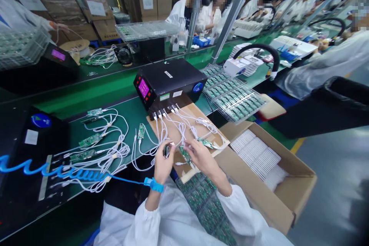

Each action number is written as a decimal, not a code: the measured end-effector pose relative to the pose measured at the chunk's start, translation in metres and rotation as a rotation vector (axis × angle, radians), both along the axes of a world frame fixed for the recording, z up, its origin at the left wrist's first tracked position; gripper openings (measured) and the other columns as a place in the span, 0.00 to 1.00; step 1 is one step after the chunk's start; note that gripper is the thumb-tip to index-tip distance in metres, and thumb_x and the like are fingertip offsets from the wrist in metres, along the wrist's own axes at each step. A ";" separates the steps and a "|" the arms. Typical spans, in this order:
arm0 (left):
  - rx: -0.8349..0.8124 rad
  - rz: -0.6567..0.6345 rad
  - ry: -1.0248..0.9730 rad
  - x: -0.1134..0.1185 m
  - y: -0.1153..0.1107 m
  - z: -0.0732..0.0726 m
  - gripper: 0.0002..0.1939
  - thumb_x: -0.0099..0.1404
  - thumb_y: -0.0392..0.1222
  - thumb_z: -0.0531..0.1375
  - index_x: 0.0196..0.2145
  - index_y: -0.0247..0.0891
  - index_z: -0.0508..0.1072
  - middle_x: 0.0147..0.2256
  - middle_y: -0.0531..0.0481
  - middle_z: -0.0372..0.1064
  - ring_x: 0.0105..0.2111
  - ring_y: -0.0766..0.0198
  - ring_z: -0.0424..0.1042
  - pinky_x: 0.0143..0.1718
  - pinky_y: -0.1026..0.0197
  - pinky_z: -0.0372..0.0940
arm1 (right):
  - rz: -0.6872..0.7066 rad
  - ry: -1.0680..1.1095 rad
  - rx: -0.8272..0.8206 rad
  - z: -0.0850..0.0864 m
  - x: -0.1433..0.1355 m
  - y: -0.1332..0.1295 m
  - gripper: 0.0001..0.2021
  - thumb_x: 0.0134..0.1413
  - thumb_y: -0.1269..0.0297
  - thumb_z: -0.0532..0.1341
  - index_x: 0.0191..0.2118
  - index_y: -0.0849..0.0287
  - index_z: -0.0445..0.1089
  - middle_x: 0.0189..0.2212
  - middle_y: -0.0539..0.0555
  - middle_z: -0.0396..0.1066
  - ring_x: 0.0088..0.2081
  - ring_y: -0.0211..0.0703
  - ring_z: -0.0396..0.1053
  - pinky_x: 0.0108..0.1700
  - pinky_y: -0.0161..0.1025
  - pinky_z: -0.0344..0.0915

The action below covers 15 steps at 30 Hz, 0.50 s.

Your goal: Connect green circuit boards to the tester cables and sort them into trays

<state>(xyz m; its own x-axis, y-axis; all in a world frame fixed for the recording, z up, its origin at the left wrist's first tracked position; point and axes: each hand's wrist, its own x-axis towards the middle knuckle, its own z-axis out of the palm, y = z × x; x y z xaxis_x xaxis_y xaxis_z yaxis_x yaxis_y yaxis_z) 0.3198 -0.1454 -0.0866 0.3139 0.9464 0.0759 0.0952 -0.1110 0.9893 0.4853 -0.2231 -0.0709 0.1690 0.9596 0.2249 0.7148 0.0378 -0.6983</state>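
Observation:
My left hand (pixel 163 164) is closed in a pinch over the brown board, with a small dark piece between thumb and fingers that I cannot make out. A blue wrist strap (pixel 155 185) circles that wrist. Beside it, my right hand (pixel 203 157) has its fingers closed at a green circuit board (pixel 184 154), partly hidden by them. Another circuit board (pixel 205 143) lies just beyond the right hand, among white cables (pixel 182 128). These cables are plugged into the front of a black tester box (pixel 173 80) with a lit pink screen.
Left of me, several circuit boards (pixel 90 140) lie among bundled white cables near a second black box (pixel 31 142). A tray of boards (pixel 198 196) lies below my hands. An open carton (pixel 300 184) with white pieces stands to the right. Behind are a board tray (pixel 233 96) and several people.

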 end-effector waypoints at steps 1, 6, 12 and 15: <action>-0.017 0.014 0.004 -0.006 0.003 0.002 0.14 0.66 0.50 0.65 0.45 0.39 0.78 0.43 0.43 0.76 0.44 0.56 0.75 0.52 0.54 0.67 | -0.016 -0.017 0.003 0.003 0.003 -0.001 0.12 0.71 0.62 0.54 0.51 0.57 0.72 0.41 0.59 0.75 0.43 0.51 0.74 0.49 0.49 0.70; -0.094 0.030 -0.012 -0.041 0.011 0.027 0.24 0.60 0.52 0.70 0.51 0.39 0.75 0.36 0.49 0.73 0.28 0.67 0.68 0.34 0.63 0.66 | -0.181 0.094 0.008 0.010 0.021 -0.004 0.13 0.71 0.56 0.54 0.43 0.58 0.70 0.36 0.57 0.75 0.37 0.47 0.73 0.43 0.43 0.68; -0.183 -0.007 -0.043 -0.010 -0.005 0.026 0.25 0.64 0.56 0.66 0.54 0.39 0.74 0.44 0.43 0.75 0.43 0.58 0.76 0.48 0.58 0.69 | -0.235 0.175 -0.070 0.005 0.013 0.002 0.16 0.69 0.50 0.54 0.36 0.57 0.65 0.26 0.50 0.67 0.27 0.40 0.63 0.33 0.38 0.61; -0.236 -0.210 -0.091 0.027 -0.015 0.006 0.23 0.66 0.58 0.64 0.51 0.39 0.76 0.49 0.39 0.75 0.54 0.53 0.73 0.57 0.54 0.66 | -0.177 0.143 -0.082 0.005 0.005 0.007 0.16 0.72 0.53 0.48 0.33 0.55 0.60 0.25 0.48 0.63 0.27 0.39 0.61 0.33 0.37 0.58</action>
<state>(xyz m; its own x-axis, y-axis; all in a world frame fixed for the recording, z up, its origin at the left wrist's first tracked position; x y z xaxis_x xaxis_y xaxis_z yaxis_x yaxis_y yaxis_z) 0.3467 -0.1602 -0.0803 0.5059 0.8567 -0.1010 0.0046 0.1144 0.9934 0.4899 -0.2165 -0.0662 0.3610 0.9261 0.1095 0.5989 -0.1402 -0.7885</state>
